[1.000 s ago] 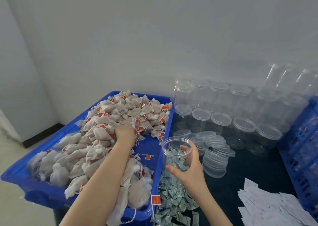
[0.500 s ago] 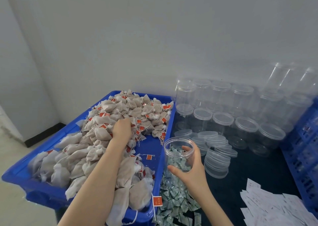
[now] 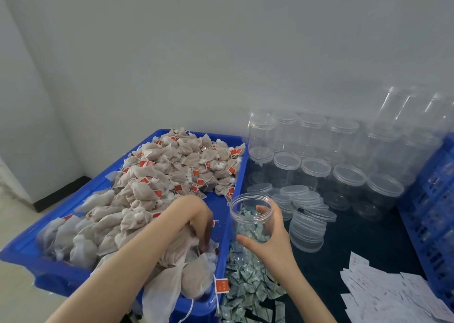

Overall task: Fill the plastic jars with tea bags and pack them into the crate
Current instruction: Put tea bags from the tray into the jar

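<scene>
At frame centre the right hand [image 3: 270, 239] wraps an open jar [image 3: 250, 214] upright beside the tray [image 3: 224, 227], keeping its mouth near the tea bags [image 3: 157, 175]. The left hand [image 3: 202, 227] digs in, fingers curled among bags; whether its grip holds one is unclear.

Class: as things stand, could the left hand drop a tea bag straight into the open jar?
Probably yes: the left hand digs among tea bags beside the lidless jar, which the right hand steadies; nothing covers its mouth.
</scene>
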A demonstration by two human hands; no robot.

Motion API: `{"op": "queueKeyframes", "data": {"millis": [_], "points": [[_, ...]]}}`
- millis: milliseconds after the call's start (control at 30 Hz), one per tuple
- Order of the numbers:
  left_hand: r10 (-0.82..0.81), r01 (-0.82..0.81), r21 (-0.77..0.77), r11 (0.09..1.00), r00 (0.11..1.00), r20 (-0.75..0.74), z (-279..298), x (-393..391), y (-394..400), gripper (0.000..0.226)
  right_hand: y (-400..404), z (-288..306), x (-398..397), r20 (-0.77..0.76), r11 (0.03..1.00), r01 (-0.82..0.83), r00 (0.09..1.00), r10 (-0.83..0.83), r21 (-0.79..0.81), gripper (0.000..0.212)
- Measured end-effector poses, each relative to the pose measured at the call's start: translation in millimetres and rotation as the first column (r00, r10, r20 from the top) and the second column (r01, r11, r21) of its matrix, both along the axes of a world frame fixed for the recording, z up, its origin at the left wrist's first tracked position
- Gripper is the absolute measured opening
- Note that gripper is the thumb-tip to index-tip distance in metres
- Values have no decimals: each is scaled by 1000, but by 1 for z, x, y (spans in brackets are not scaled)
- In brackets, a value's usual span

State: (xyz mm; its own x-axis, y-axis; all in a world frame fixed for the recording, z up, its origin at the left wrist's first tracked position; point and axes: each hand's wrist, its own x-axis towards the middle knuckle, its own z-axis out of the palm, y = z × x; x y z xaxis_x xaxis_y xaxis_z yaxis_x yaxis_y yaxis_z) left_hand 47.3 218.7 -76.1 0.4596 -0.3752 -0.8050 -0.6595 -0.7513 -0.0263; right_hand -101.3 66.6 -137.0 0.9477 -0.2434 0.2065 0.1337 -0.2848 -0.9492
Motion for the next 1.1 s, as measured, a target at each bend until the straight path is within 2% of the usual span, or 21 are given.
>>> {"op": "queueKeyframes", "data": {"millis": [67,167,300,433,567,800,967,1100], "points": [[-30,31,-36,999,999,30,2,-7,3,44,0,0,0,-2,1000,-5,1000,5,6,96],[40,-36,-191,981,999,20,21,-10,19,48,-1,-1,-1,6,1000,-16,1000,16,4,96],[-43,48,-141,989,999,33,25,-16,35,42,-2,-2,-1,13,1000,-18,1000,18,13,95],[48,-8,-405,914,995,89,20,-17,43,7,0,-2,-3,12,1000,-15,1000,14,17,94],[143,-32,-598,801,980,139,27,-18,50,12,0,0,-5,6,1000,-22,1000,22,16,95],[392,-33,-881,472,903,176,53,-30,52,9,3,6,-11,25,999,-36,999,36,3,97],[588,103,-988,111,795,149,72,-47,40,5,4,12,-14,33,998,-55,998,56,-8,90],[579,98,-982,-160,816,-13,94,-61,25,6,5,16,-13,44,997,-77,996,78,-13,92]]}}
